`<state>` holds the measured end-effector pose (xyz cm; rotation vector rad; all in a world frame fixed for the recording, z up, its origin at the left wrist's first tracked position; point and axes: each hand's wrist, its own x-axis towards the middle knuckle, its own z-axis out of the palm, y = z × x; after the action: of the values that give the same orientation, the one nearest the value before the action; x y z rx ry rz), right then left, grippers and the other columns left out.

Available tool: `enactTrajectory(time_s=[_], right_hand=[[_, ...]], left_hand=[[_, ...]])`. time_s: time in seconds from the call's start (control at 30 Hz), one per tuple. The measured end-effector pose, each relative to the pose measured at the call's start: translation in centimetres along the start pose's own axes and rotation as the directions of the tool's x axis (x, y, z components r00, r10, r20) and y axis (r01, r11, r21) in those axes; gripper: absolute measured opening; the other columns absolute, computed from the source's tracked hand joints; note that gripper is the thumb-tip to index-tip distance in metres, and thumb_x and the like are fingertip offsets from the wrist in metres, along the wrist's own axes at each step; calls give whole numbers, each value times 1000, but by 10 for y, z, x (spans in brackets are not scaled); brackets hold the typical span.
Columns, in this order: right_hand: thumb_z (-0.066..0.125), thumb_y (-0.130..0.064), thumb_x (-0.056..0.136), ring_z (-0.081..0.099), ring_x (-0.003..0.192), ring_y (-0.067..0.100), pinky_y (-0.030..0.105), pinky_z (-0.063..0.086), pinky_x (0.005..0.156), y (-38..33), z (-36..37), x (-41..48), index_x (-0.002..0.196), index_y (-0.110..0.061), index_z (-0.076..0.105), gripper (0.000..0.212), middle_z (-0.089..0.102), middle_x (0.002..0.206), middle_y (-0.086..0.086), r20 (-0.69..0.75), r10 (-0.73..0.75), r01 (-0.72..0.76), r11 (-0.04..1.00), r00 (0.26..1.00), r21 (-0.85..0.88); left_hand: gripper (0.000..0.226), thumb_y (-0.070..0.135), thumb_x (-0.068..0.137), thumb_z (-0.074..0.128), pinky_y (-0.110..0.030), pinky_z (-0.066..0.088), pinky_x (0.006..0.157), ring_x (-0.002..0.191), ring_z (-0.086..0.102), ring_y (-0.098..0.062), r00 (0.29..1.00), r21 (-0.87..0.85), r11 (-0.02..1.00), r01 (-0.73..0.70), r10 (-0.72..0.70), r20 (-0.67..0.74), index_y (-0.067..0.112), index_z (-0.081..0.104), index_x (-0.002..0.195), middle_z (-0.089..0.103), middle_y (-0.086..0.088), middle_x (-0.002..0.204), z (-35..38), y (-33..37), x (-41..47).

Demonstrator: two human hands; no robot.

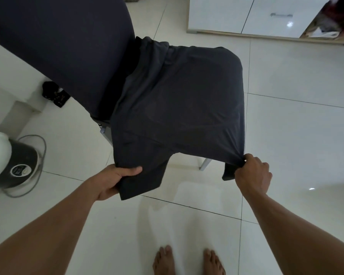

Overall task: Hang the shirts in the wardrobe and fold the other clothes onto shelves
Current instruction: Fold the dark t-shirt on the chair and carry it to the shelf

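We've got the dark garment (177, 96) over the chair (58, 46) seat, left hand (115, 181) and right hand (252, 175) each gripping a corner. White tiles (296, 135) below, drawers (266, 14) beyond.

Dark grey garment (177, 100), spread out over chair (68, 46)
Thin fabric covers the seat at frame centre; far edge bunched at 12 o'clock, near corners lifted and pulled taut at 7 and 5 o'clock, notch between them at 6 o'clock
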<state>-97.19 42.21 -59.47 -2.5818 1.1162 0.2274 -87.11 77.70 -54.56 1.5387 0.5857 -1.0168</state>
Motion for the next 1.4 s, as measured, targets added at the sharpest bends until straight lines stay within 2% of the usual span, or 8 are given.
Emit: enactTrajectory(time_s=[0.13,0.37,0.63,0.83,0.9,1.03,1.2,1.4], right_hand=[[47,-2,78,59,78,30,37,52,70,5,13,-4,94,-15,70,31,67,80,5,46,180,-186,952,983,243],[37,5,85,60,85,31,31,43,67,5,15,-13,113,-11,60,39,65,100,9,72,310,-283,716,948,638],[37,2,91,56,74,29,29,42,62,22,4,-7,104,-1,67,33,63,103,19,-19,261,-214,829,965,516],[43,-16,99,52,81,28,34,40,76,23,-2,-14,95,-2,62,24,52,107,12,-98,220,-135,833,971,536],[44,-12,97,49,85,26,33,38,79,23,-7,-14,93,-4,60,18,48,107,8,-132,206,-104,834,970,542],[38,2,87,50,87,26,33,40,79,28,-16,-8,100,-5,66,31,54,107,10,-145,216,-104,830,965,548],[38,-12,83,57,92,36,42,48,82,33,-23,0,96,-7,69,34,64,98,16,-203,173,-40,847,964,530],[40,-13,85,45,92,39,48,45,77,30,-40,20,76,-5,61,24,58,83,11,-222,159,-46,897,962,441]], left_hand=[[37,22,90,67,-38,51,85,99,69,-24,997,-181,983,17,-2,82,12,66,126,73,-5,118,-5,-4,-5],[18,23,85,73,-15,33,38,49,40,-6,999,-274,961,27,-38,-37,14,57,84,50,2,64,-5,-3,-11],[26,-1,96,56,-20,42,40,55,48,-16,956,-179,961,-209,161,-247,23,46,100,55,-9,87,-6,4,-39],[41,-1,83,42,-29,51,67,84,65,-21,935,-44,935,-353,351,-39,13,80,83,73,-9,99,1,30,-69],[54,-2,69,45,-32,45,79,92,60,-22,931,131,922,-365,363,39,20,80,105,72,-11,106,-6,33,-72],[74,-22,72,58,-24,43,58,61,54,-17,889,638,681,-360,458,12,41,77,106,77,0,86,-13,34,-73],[4,24,81,82,-4,42,61,66,63,-4,788,655,628,-421,611,-79,24,80,85,74,3,74,0,65,-81],[24,55,91,62,-26,44,97,115,51,-20,724,777,524,-350,678,-130,34,72,85,45,-1,121,3,120,-69]])
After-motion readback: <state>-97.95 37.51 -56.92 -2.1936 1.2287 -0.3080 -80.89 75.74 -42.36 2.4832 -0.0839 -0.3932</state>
